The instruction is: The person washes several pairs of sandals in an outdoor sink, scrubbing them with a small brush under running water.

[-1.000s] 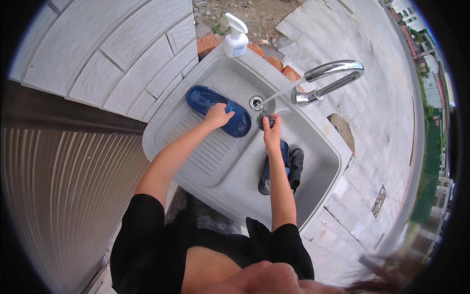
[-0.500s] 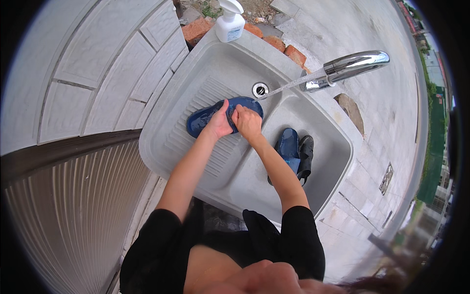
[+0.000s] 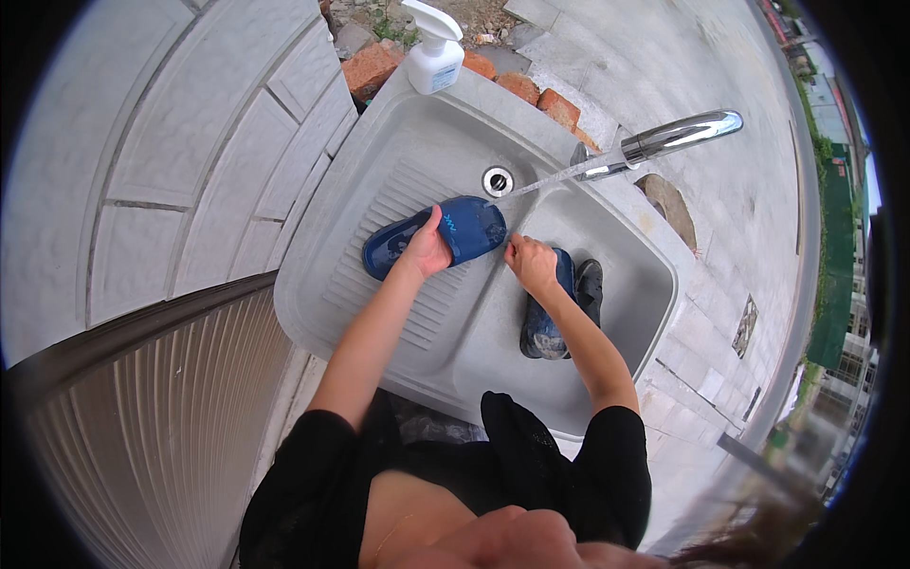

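Observation:
A wet blue slipper (image 3: 477, 230) lies aslant over the ribbed washboard part of the grey sink (image 3: 313, 294). My left hand (image 3: 431, 252) grips it by the side near the strap, thumb on top. Water from the chrome faucet (image 3: 684, 136) runs down toward the slipper's toe end. My right hand (image 3: 534, 265) is closed, away from the slipper, above the divider between the two basins; whatever it may hold is hidden. Beneath my right wrist, in the right basin, rest a second blue slipper (image 3: 542, 334) and a black shoe (image 3: 590, 281), both partly covered by my forearm.
A white pump bottle (image 3: 435, 64) stands on the sink's far left corner. The metal drain (image 3: 498, 181) sits just beyond the slipper. Orange bricks (image 3: 559, 109) line the back edge. A pale tiled wall (image 3: 218, 142) rises on the left.
My right hand has come off the slipper's strap and moved right, toward the divider. My left hand still holds the slipper, whose strap now shows more fully.

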Demonstrator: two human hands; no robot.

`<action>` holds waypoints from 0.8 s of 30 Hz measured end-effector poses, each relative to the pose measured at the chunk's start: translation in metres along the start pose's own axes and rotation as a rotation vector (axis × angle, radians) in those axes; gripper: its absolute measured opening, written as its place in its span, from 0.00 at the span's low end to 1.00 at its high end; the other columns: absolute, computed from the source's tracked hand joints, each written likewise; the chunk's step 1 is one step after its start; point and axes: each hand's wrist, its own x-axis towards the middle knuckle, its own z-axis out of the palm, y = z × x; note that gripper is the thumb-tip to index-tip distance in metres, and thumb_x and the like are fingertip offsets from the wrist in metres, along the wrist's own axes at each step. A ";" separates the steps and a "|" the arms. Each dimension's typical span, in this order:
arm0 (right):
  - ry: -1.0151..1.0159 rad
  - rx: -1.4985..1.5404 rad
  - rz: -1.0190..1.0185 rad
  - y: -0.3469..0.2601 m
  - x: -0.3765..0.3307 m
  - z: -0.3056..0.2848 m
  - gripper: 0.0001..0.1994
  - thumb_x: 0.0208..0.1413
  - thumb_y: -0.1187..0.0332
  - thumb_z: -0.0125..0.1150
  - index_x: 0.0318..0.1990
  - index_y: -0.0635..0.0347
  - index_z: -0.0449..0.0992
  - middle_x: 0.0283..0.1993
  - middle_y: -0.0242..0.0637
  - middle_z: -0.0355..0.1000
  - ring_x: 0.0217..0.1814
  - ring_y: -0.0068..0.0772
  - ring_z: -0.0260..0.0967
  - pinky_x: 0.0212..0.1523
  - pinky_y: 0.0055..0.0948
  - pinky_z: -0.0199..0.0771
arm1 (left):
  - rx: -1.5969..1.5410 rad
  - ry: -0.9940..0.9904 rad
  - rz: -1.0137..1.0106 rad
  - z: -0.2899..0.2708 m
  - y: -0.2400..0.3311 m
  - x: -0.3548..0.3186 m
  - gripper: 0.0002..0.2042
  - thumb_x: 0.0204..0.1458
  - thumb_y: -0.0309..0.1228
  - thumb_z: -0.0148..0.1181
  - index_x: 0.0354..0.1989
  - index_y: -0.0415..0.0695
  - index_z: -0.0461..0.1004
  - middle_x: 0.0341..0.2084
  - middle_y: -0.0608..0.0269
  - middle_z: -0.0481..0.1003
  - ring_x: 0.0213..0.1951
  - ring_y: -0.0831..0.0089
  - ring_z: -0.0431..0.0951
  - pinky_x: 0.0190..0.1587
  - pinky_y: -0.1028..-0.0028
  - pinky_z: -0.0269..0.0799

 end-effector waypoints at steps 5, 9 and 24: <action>0.194 0.323 -0.303 -0.106 0.026 0.000 0.09 0.42 0.66 0.60 0.20 0.54 0.66 0.19 0.36 0.66 0.22 0.36 0.67 0.23 0.34 0.66 | 0.141 0.208 -0.098 -0.013 0.011 -0.002 0.30 0.54 0.54 0.42 0.56 0.40 0.61 0.53 0.57 0.66 0.55 0.65 0.65 0.59 0.64 0.57; 0.228 0.140 -0.255 -0.040 0.036 0.014 0.08 0.42 0.65 0.59 0.21 0.54 0.66 0.19 0.36 0.66 0.20 0.37 0.67 0.22 0.34 0.66 | 0.014 -0.016 -0.046 -0.014 0.010 0.004 0.33 0.55 0.55 0.39 0.57 0.38 0.59 0.54 0.53 0.65 0.55 0.62 0.65 0.59 0.62 0.58; 0.067 0.006 -0.070 0.012 0.051 0.018 0.09 0.47 0.62 0.56 0.23 0.56 0.69 0.19 0.38 0.70 0.21 0.41 0.70 0.22 0.37 0.69 | 0.005 0.002 -0.026 -0.011 0.002 -0.001 0.33 0.54 0.56 0.38 0.57 0.40 0.58 0.55 0.56 0.63 0.57 0.63 0.62 0.61 0.61 0.55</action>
